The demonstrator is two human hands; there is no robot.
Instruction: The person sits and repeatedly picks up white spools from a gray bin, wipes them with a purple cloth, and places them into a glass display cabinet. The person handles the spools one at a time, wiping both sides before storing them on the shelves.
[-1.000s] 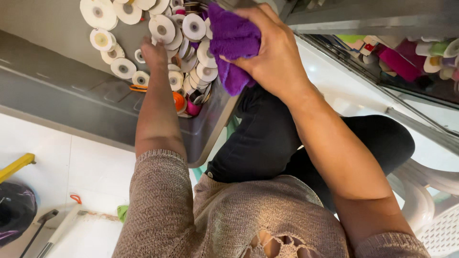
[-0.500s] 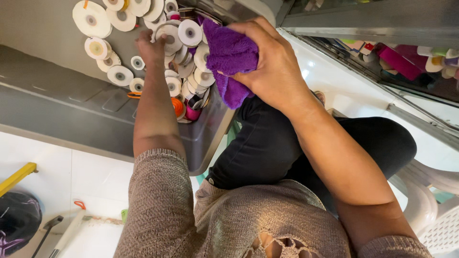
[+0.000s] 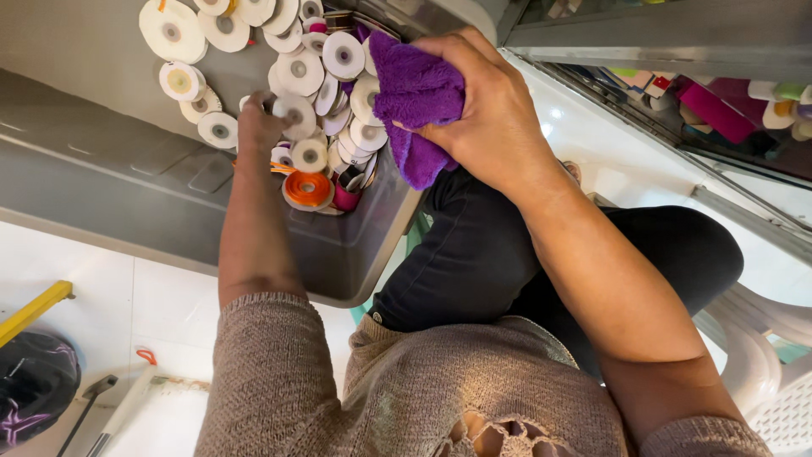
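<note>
i sit over a grey bin (image 3: 355, 254) of ribbon spools (image 3: 300, 72), knees in dark trousers under it, a white chair (image 3: 778, 398) to my right. my right hand (image 3: 495, 118) has its grip clenched on a purple cloth (image 3: 414, 97), bunched and pressed at the bin's rim, touching the nearest spools. my left hand (image 3: 258, 127) reaches into the pile, fingers down among the white reels; i cannot tell whether that grip has closed on one. an orange spool (image 3: 307, 189) lies just beside my left wrist. i judge i'm mid-way through wiping the spools: next calls for lifting one reel free and bringing it to the cloth.
</note>
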